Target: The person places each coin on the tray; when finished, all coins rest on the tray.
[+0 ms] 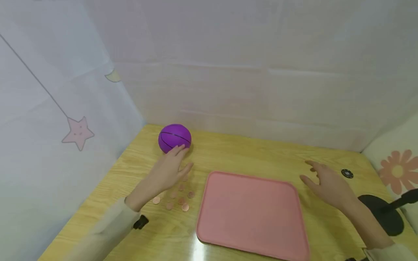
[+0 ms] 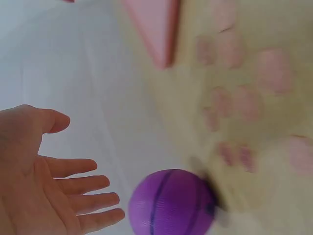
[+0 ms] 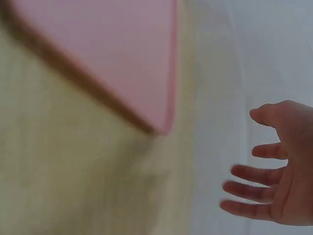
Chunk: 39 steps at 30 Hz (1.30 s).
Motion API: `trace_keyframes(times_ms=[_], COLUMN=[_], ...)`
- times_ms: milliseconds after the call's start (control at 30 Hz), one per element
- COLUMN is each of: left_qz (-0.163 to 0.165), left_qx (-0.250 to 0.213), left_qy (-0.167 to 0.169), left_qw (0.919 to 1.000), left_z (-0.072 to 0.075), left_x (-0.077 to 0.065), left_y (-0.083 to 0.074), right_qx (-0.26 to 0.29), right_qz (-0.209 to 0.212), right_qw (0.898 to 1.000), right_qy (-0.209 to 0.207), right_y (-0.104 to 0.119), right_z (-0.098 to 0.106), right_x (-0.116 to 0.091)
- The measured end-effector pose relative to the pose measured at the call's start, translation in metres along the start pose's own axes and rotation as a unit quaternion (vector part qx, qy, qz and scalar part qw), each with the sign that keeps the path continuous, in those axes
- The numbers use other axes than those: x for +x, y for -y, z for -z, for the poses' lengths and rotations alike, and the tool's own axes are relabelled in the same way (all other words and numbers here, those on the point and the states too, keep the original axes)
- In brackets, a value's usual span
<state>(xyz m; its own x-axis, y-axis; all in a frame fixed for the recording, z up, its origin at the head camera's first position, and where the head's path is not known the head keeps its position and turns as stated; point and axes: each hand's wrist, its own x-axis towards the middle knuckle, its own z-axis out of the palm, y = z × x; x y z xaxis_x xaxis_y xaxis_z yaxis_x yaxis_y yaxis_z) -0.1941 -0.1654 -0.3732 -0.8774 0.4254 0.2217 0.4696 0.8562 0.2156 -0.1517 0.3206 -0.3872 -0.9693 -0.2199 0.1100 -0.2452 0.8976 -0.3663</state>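
Observation:
My left hand (image 1: 166, 170) reaches over the left side of the table with its fingers spread and nothing in its palm. In the head view its fingertips overlap the lower edge of a purple ball (image 1: 173, 137) with black lines; the left wrist view shows the ball (image 2: 171, 203) just beyond the fingertips. Several copper coins (image 1: 181, 200) lie scattered below this hand, partly hidden by it. A pink tray (image 1: 253, 214) sits at the middle front. Just past the tray's right edge hovers my right hand (image 1: 331, 185), fingers apart and holding nothing.
A black poker chip (image 1: 347, 173) lies to the right of the right hand. Behind the right forearm is a black round base with a stem (image 1: 382, 214). Pale curtains (image 1: 245, 90) with star and flower prints enclose the wooden table (image 1: 248, 152) at the back and sides.

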Motion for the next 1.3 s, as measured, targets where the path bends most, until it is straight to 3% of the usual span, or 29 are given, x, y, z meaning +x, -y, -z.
trace_keyframes(times_ms=[133,267,400,500,567,700,767,867,1133,1300], left_qz=[0.003,0.004,-0.007,-0.012,-0.017,-0.026,-0.018,0.009,0.063,0.086], left_qx=[0.001,0.010,-0.007,0.006,0.028,0.061,0.060,0.038,-0.005,-0.005], left_qy=[0.012,0.054,0.111,0.129,0.110,0.034,-0.006,-0.040,-0.040,-0.026], left_qw=[0.9999,0.9985,0.9938,0.9916,0.9933,0.9973,0.9980,0.9984,0.9972,0.9959], left_z=[-0.004,-0.010,-0.020,-0.029,-0.034,-0.041,-0.042,-0.041,-0.030,-0.026], left_x=[-0.056,-0.105,-0.141,-0.157,-0.162,-0.160,-0.157,-0.152,-0.145,-0.144], left_y=[0.004,0.011,0.012,0.012,0.014,0.024,0.031,0.039,0.051,0.055], right_qx=[0.055,0.097,0.110,0.118,0.118,0.109,0.106,0.109,0.101,0.110], right_qz=[-0.017,-0.011,0.000,0.008,0.020,0.025,0.019,0.008,-0.004,0.036], right_qw=[0.997,0.992,0.990,0.990,0.991,0.992,0.992,0.992,0.994,0.993], right_qy=[0.058,0.080,0.083,0.075,0.066,0.055,0.057,0.062,0.051,0.031], right_y=[-0.012,-0.019,-0.018,-0.015,-0.013,-0.011,-0.010,-0.008,-0.006,-0.010], right_z=[-0.020,-0.039,-0.048,-0.051,-0.053,-0.057,-0.058,-0.059,-0.064,-0.066], right_x=[-0.026,-0.047,-0.059,-0.064,-0.065,-0.065,-0.065,-0.065,-0.069,-0.074])
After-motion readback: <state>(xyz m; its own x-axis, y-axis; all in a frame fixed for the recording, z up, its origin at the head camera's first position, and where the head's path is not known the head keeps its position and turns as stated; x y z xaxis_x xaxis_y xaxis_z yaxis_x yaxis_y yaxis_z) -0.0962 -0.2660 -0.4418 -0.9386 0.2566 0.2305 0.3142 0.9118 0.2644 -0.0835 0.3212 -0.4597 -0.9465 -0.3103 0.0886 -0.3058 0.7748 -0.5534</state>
